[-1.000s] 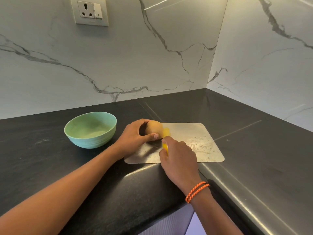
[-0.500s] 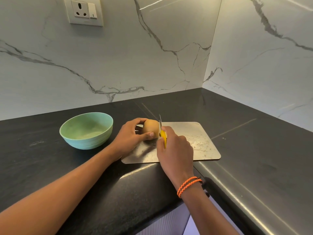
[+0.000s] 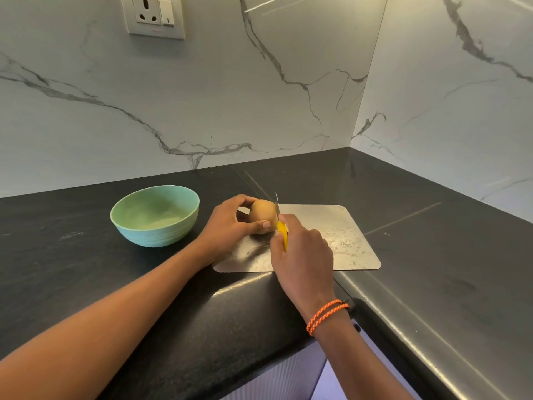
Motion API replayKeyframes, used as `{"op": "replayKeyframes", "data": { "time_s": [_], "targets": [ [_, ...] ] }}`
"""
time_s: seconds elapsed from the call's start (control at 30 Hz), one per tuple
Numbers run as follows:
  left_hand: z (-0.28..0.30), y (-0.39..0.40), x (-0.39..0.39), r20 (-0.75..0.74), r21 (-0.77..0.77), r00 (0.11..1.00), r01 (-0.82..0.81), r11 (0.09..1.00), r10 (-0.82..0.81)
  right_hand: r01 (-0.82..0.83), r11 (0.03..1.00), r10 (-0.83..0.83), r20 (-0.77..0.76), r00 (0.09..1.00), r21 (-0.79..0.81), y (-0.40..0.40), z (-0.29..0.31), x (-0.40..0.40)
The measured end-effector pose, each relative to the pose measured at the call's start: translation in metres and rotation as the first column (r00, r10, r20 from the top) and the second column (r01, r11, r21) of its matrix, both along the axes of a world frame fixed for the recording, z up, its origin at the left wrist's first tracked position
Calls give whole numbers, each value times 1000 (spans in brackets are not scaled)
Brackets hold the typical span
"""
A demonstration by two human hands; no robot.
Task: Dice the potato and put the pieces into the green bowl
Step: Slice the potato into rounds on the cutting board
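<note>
Left grip [image 3: 227, 226] curled round potato [image 3: 262, 216] on steel cutting board [image 3: 346, 243], right grip [image 3: 302, 249] clasping yellow-handled knife [image 3: 282, 230] at its right side, green bowl [image 3: 155, 216] left on black worktop [image 3: 432, 255], wall socket [image 3: 153, 15] above.

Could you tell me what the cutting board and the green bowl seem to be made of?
The cutting board looks like thin brushed metal, probably steel: silvery, reflective, with scuffs. The green bowl looks like matte plastic or a fibre composite, with a dull sheen and faint ridges on its outer wall; ceramic cannot be ruled out.
</note>
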State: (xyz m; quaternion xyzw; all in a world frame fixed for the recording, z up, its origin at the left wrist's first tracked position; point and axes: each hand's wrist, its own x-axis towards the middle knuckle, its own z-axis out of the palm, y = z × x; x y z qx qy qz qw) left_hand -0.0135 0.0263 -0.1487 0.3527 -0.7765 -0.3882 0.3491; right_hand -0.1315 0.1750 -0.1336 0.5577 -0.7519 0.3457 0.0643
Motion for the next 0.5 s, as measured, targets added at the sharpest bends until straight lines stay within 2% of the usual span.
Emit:
{"op": "replayKeyframes", "data": {
  "time_s": [0.5],
  "targets": [
    [2, -2, -1, -2, 16, 1000, -16, 1000, 16, 8, 992, 1, -74, 997, 129, 0, 5, 3]
  ]
}}
